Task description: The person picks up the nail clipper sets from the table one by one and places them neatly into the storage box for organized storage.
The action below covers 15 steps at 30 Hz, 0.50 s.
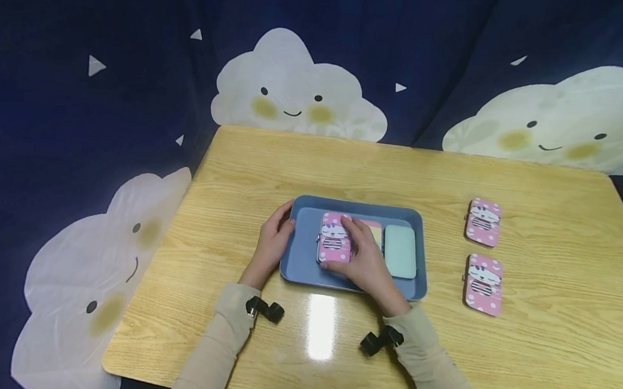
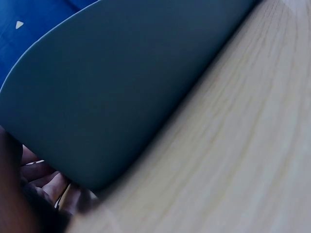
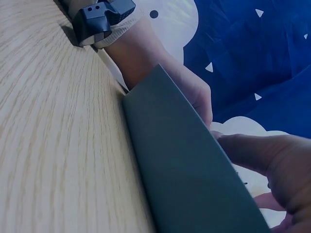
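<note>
A blue-grey rectangular tray [image 1: 296, 271] lies on the table. My left hand [image 1: 273, 236] rests against the tray's left end, its fingers along the outside wall and its thumb by the rim. Over the tray, my right hand [image 1: 366, 261] grips a pink tin case [image 1: 335, 237] with a white cat print, thumb at its near edge and fingers at its far edge. Right of it, a pink and yellow case [image 1: 377, 231] is partly covered by that hand. At the tray's right end lies a mint-green case [image 1: 400, 252]. The right wrist view shows the tray's front wall [image 3: 170, 155] hiding the case.
To the right of the tray, two pink cat-print cases lie on the wooden table [image 1: 563, 269], a farther one [image 1: 483, 222] and a nearer one [image 1: 484, 284]. A dark blue curtain [image 1: 431, 62] with cloud prints hangs behind the table.
</note>
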Motion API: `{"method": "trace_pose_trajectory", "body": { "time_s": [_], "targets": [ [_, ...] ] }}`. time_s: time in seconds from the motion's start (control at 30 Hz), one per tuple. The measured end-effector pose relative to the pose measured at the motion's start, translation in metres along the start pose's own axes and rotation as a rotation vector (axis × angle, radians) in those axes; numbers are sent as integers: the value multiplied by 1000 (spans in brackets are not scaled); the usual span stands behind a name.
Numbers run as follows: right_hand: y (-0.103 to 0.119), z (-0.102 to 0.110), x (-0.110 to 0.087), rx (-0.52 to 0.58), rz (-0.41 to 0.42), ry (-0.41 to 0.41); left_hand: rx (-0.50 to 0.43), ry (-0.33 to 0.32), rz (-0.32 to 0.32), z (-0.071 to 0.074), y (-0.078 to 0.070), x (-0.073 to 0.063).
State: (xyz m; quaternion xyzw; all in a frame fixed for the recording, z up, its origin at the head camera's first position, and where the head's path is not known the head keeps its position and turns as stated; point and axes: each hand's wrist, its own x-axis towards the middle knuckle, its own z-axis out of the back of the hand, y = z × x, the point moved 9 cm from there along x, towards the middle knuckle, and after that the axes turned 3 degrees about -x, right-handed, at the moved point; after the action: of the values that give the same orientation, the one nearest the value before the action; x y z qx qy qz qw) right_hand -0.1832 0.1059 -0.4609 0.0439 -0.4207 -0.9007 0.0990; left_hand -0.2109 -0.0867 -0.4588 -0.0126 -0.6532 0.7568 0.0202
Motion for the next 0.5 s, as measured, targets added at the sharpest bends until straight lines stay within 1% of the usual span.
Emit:
{"method": "trace_pose_trajectory", "body": {
  "time_s": [0.07, 0.23, 0.33, 0.4, 0.5],
  "targets": [
    [1, 2, -1, 7, 5, -7, -3, 0, -2, 0, 0, 0],
    [2, 12, -4, 4, 40, -55, -15, -3, -19, 0, 0, 1],
    [1, 19, -7, 3, 49, -62, -13, 0, -21, 0, 3, 2],
    [-1, 24, -9, 1, 54, -63, -14, 3, -18, 0, 13, 6],
    [-3, 33, -14, -1, 58, -91, -22, 4, -17, -1, 28, 12]
  ]
}}
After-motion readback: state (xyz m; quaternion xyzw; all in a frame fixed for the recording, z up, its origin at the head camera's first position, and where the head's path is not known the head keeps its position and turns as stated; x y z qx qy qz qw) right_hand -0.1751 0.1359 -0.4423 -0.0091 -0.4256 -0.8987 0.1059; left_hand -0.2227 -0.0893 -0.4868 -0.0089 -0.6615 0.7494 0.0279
